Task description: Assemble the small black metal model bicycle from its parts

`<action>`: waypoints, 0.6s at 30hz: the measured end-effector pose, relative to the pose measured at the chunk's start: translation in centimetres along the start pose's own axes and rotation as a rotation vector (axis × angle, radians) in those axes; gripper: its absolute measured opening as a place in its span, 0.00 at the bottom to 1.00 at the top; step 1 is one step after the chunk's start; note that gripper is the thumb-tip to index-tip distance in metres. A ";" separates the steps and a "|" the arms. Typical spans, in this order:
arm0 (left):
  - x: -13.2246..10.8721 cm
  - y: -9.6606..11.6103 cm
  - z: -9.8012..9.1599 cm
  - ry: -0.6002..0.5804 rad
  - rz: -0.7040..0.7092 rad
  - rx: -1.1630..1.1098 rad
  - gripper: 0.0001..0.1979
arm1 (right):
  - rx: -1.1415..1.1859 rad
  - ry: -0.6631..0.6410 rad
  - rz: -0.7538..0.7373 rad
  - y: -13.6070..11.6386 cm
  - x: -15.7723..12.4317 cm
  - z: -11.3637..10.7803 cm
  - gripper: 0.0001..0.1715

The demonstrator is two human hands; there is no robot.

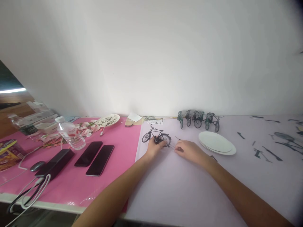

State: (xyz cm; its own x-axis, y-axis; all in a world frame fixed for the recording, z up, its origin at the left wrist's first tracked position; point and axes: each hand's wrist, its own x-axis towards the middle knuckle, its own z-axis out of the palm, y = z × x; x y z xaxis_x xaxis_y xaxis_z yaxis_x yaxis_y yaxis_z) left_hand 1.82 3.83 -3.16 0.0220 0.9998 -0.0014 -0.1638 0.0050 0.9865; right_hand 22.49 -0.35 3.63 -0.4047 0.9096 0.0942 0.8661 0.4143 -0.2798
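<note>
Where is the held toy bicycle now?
Near the head view's middle, the toy bicycle is in the left hand, left of the right hand and white plates.

Table (pixel 59 206): pink cover (pixel 115 186) at left, pale cover (pixel 161 192) at right
Pink side: two black phones (pixel 88 154), water bottle (pixel 71 134), mouse (pixel 38 166), petals (pixel 87 128)
Pale side: stacked white plates (pixel 214 142), small bicycles (pixel 198 121), loose dark parts (pixel 272 153)

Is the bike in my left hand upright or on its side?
Upright: the bike has its handlebar and saddle above its wheels.
</note>
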 end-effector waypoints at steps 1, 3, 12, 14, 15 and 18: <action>0.0 -0.1 0.0 0.002 0.004 0.001 0.24 | -0.003 0.000 0.000 0.0 0.0 0.1 0.12; 0.1 -0.3 -0.1 0.005 0.012 -0.003 0.25 | -0.013 0.000 -0.001 0.1 0.1 0.2 0.12; -0.1 -0.1 -0.1 -0.001 0.004 0.006 0.24 | -0.014 -0.021 -0.006 0.2 0.1 0.2 0.12; -0.2 0.1 -0.1 -0.005 0.009 0.007 0.24 | -0.031 -0.014 0.003 0.1 0.1 0.4 0.11; -0.3 0.2 -0.1 -0.008 0.009 0.005 0.24 | -0.042 -0.010 0.007 0.0 0.1 0.5 0.10; -0.3 0.2 -0.1 -0.016 0.004 0.006 0.24 | -0.061 0.003 0.027 -0.2 0.1 1.0 0.09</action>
State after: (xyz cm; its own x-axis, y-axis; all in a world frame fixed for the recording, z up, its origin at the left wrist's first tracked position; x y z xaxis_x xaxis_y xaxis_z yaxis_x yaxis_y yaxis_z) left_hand 1.69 3.56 -3.00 0.0372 0.9993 0.0048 -0.1581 0.0011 0.9874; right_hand 22.02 -0.39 2.70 -0.3801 0.9205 0.0902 0.8929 0.3906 -0.2238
